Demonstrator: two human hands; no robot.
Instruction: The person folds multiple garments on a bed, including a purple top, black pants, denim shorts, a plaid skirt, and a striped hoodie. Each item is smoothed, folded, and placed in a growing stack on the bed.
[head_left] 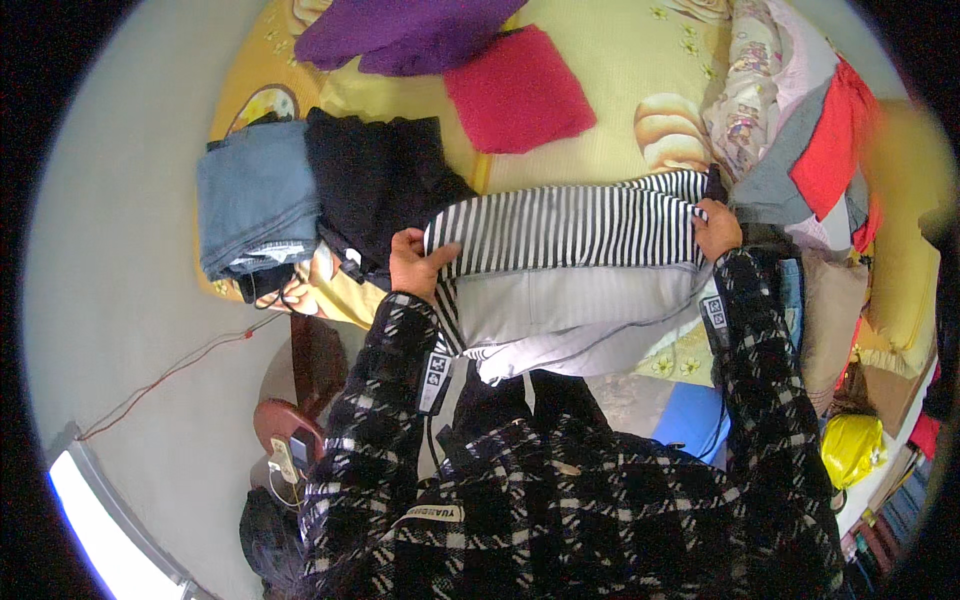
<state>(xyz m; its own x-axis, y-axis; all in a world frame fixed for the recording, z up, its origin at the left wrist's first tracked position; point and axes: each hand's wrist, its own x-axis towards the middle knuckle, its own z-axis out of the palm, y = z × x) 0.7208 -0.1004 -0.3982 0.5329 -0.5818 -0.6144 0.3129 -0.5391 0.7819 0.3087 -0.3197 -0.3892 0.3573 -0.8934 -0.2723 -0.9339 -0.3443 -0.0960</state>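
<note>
A black-and-white striped garment (560,228) stretches between my two hands above the near edge of the bed. Its pale grey inner side (560,300) shows along the lower half, and the loose end hangs toward me. My left hand (422,264) pinches the garment's left end between thumb and fingers. At the right end, my right hand (717,230) grips the striped edge, with some of its fingers hidden by the cloth. Left of the garment lie folded black clothes (375,180) and a stack of folded blue jeans (257,190).
A red folded cloth (520,90) and a purple garment (400,35) lie on the yellow patterned bedsheet (630,60). A heap with a red garment (835,140) is at the right. A brown stool (285,425) with a power strip (282,460) stands lower left.
</note>
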